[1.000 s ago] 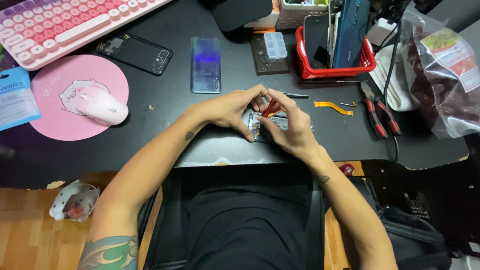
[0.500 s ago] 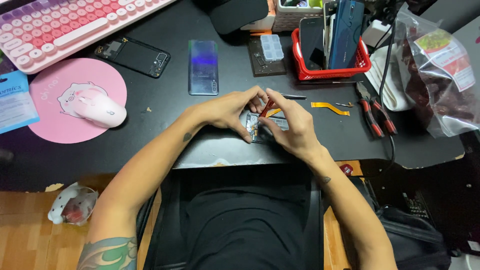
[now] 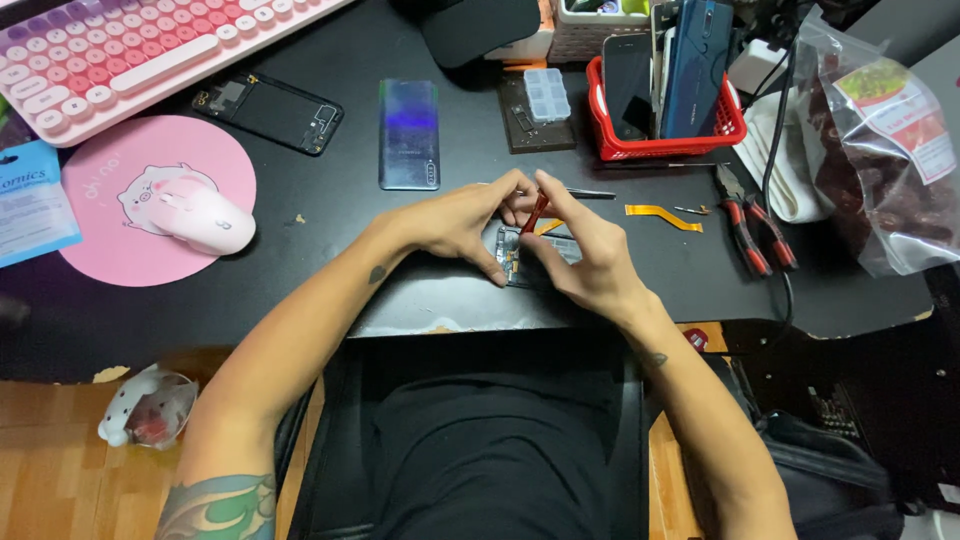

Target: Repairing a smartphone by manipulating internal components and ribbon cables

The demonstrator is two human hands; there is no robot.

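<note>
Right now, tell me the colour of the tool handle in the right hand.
Red, seen in the head view: tool handle in the right hand.

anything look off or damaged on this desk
Yes. The desk's front edge below the hands is chipped, with pale patches showing through the black surface. An orange ribbon cable lies loose on the desk beside the pliers. A small crumb-like speck sits near the pink mouse.

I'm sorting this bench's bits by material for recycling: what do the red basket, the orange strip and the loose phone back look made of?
Red basket: looks like moulded plastic, slightly glossy, with a slotted wall. Orange strip: thin, flat and bent, probably a flexible film ribbon cable. Phone back: smooth and shiny with a blue-violet sheen, either glass or glossy plastic; the view cannot settle which.
</note>
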